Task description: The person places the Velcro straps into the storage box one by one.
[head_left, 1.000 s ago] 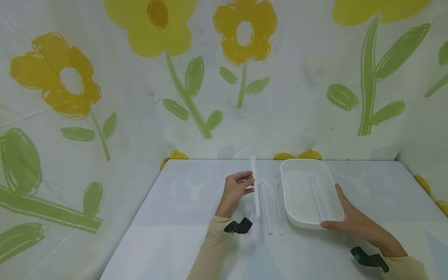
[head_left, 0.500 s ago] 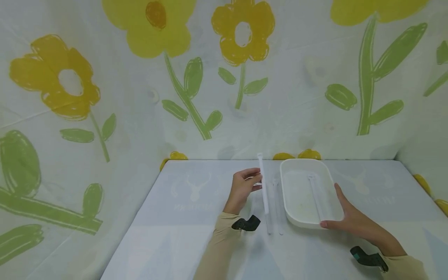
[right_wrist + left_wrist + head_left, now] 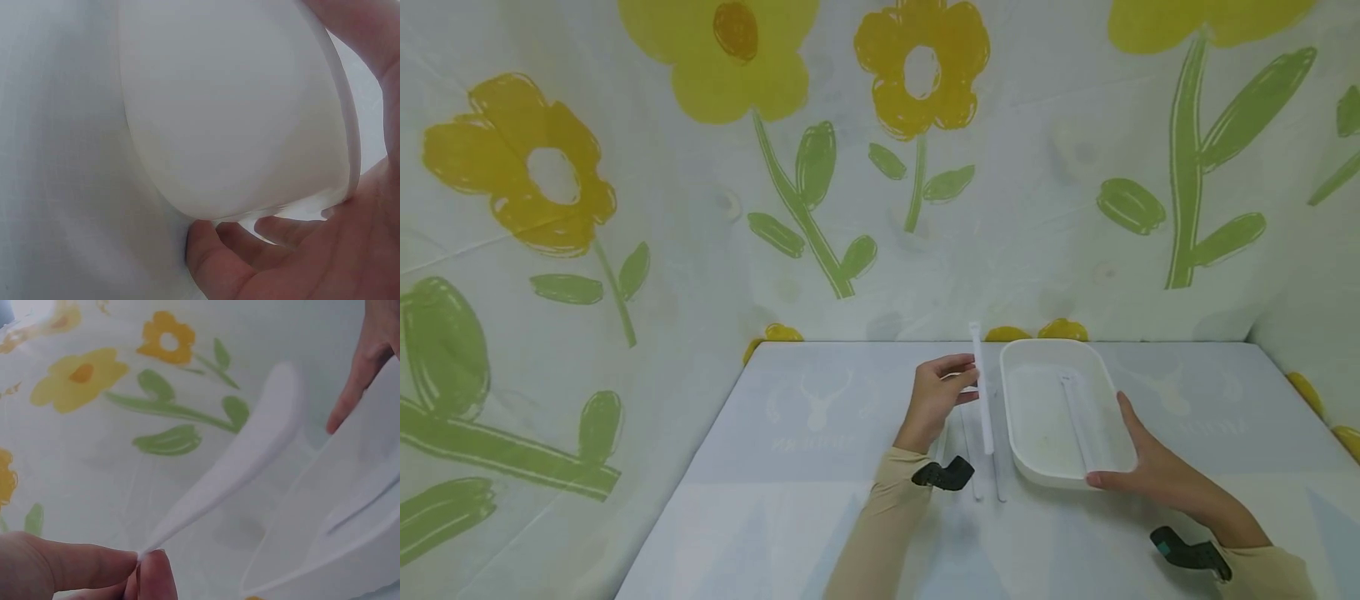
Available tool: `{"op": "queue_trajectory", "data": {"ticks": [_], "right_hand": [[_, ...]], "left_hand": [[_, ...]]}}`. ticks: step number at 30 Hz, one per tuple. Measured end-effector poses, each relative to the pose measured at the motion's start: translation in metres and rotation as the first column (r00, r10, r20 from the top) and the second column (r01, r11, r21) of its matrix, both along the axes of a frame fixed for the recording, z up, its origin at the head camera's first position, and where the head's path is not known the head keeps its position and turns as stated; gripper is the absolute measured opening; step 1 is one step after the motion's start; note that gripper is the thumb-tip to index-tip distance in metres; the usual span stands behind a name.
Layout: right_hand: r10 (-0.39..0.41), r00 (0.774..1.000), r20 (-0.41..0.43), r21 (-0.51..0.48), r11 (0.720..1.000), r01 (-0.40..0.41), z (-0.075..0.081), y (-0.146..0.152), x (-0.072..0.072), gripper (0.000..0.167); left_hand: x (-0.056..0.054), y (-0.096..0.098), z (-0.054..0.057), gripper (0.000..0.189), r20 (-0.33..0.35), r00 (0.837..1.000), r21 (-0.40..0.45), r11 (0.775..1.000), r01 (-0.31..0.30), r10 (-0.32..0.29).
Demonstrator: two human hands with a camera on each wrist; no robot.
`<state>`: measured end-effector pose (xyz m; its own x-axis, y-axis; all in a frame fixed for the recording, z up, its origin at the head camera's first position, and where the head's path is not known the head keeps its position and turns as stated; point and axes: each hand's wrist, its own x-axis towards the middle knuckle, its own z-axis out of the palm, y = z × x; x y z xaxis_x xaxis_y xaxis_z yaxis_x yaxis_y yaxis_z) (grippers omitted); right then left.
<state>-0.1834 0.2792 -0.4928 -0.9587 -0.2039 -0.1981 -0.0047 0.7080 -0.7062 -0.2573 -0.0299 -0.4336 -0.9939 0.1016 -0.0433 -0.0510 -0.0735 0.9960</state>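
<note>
My left hand (image 3: pixel 932 402) pinches a long, slim white strip (image 3: pixel 982 400) between thumb and fingertips, upright just left of the white plastic box (image 3: pixel 1022 467). In the left wrist view the strip (image 3: pixel 250 447) reaches up and right from the fingertips, rounded at its far end. My right hand (image 3: pixel 1157 462) grips the box at its right side, thumb at the near corner; in the right wrist view fingers (image 3: pixel 219 262) lie against its outer wall. A similar strip (image 3: pixel 1077 421) lies inside the box. More thin strips (image 3: pixel 998 471) lie on the table, partly hidden by the held one.
The pale table (image 3: pixel 760 533) has its far edge behind the box. A flower-printed curtain (image 3: pixel 1015 208) hangs at the back and sides. A dark wrist camera (image 3: pixel 943 473) sits on the left sleeve, another dark camera (image 3: pixel 1191 556) on the right.
My left hand has moved right with the strip, from over the left table strips to close beside the box. The right hand and box have stayed put.
</note>
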Motion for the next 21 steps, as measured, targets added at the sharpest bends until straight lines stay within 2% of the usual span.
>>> {"op": "queue_trajectory", "data": {"ticks": [8,21], "right_hand": [[-0.003,1.0,0.028,-0.012,1.0,0.004,-0.001,0.001,-0.001,0.138],[0.003,1.0,0.025,-0.023,1.0,-0.003,-0.003,0.002,-0.002,0.14]], "left_hand": [[-0.001,0.011,0.003,0.025,0.004,1.0,0.003,1.0,0.011,-0.011],[-0.005,0.03,0.007,0.023,-0.017,0.999,0.029,0.999,0.035,-0.034]]}}
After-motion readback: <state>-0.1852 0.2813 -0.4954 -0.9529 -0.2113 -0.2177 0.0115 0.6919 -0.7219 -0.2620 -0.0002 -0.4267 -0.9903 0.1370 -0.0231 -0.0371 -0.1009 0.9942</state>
